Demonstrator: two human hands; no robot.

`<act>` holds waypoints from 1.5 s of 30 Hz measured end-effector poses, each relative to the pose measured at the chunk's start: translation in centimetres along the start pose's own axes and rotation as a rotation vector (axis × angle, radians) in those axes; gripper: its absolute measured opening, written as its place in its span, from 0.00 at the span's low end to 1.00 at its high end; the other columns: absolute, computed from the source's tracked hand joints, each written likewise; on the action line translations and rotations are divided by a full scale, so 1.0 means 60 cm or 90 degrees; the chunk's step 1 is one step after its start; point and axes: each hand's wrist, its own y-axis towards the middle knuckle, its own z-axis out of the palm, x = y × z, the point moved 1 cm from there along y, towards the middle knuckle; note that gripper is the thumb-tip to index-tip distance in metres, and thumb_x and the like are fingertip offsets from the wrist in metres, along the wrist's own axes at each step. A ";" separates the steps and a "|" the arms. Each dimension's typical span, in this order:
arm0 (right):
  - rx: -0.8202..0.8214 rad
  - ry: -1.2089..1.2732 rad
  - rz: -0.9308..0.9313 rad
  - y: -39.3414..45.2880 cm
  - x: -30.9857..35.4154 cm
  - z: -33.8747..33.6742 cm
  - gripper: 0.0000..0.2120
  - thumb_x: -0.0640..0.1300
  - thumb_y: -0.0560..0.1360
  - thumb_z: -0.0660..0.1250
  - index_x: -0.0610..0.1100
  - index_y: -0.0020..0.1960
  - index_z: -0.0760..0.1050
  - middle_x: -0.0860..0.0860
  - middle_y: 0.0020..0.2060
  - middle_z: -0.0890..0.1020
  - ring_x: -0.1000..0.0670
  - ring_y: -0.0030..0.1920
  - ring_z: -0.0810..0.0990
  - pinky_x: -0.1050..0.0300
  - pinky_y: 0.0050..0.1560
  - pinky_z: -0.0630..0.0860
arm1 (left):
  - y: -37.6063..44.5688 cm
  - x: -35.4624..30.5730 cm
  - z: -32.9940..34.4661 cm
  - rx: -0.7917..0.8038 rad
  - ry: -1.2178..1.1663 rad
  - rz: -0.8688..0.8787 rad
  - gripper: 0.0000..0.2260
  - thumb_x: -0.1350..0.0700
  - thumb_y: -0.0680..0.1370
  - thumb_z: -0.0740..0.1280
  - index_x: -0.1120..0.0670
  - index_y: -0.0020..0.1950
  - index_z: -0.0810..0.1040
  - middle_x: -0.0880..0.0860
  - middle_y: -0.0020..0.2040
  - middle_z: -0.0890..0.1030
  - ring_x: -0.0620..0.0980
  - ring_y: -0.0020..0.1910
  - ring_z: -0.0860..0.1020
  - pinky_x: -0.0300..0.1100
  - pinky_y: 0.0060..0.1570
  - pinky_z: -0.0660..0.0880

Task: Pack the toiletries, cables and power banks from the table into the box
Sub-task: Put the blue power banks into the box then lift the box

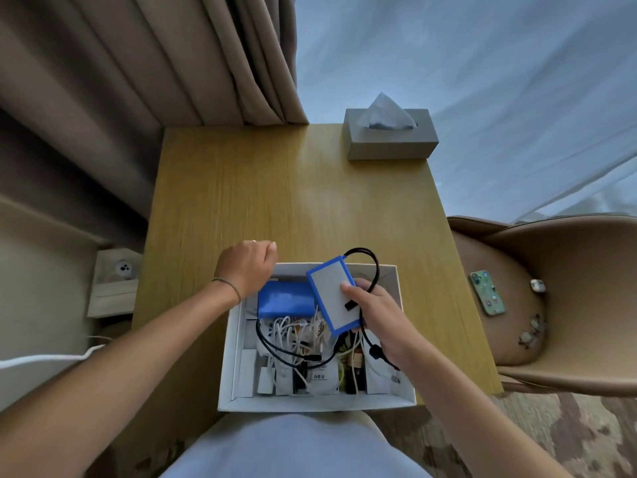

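Note:
A white open box (320, 403) sits at the near edge of the wooden table (275, 194). Inside lie a blue power bank (286, 301), tangled white cables (289, 331), a black cable and small white packets. My right hand (375, 319) grips a second power bank (332, 298), white with a blue rim, together with a looped black cable (374, 270), above the box's right half. My left hand (246, 265) hovers with curled fingers at the box's far left corner; what its fingers touch is hidden.
A grey tissue box (389, 136) stands at the table's far right corner. A brown chair (568, 305) on the right carries a phone (486, 293) and small items. Curtains hang behind; a wall socket (123, 269) is at left.

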 end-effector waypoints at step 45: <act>-0.359 -0.709 -0.177 0.002 -0.125 -0.122 0.25 0.56 0.79 0.63 0.46 0.27 0.65 0.53 0.22 0.69 0.52 0.22 0.65 0.62 0.27 0.63 | -0.228 0.010 0.010 -0.006 0.057 -0.271 0.21 0.48 0.83 0.60 0.53 0.30 0.68 0.48 0.25 0.64 0.47 0.23 0.62 0.38 0.26 0.59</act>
